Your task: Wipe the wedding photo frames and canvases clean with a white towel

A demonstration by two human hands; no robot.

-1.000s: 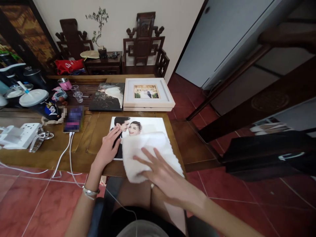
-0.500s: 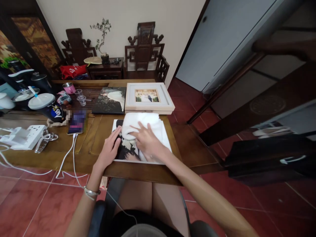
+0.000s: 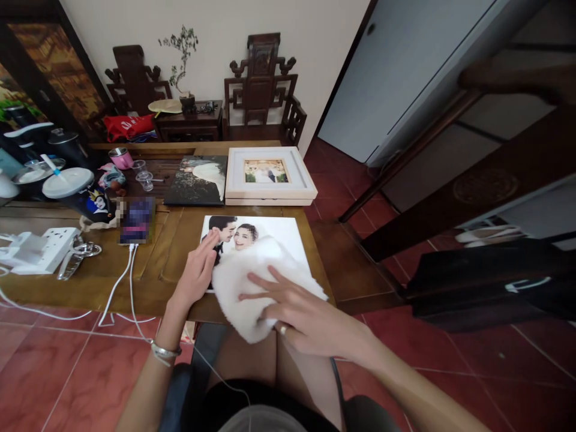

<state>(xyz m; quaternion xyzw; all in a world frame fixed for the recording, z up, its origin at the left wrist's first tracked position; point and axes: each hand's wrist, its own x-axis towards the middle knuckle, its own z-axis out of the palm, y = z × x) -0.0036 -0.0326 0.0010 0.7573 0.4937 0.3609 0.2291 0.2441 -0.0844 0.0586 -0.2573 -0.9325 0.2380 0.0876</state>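
A glossy photo panel (image 3: 288, 231) with a couple's portrait lies flat at the table's front edge. My left hand (image 3: 198, 270) rests on its left side, fingers stretched out and nothing held. Under my right hand (image 3: 297, 306) is a fluffy white cloth (image 3: 238, 288), which covers the panel's lower part and hangs over the table edge. The right fingers are spread across the cloth, with part of it folded in at the thumb side.
Behind the panel lie a dark photo panel (image 3: 195, 180) and a white picture frame (image 3: 234, 187). To the left are a charging phone (image 3: 135, 222), a power strip (image 3: 56, 249), a hair clip (image 3: 78, 258) and a lidded cup (image 3: 69, 183). White cables trail over the front edge.
My right hand has drawn the white cloth from the panel's upper part down toward me, past the table edge. The portrait's upper part is now uncovered. My left hand stays at the left side.
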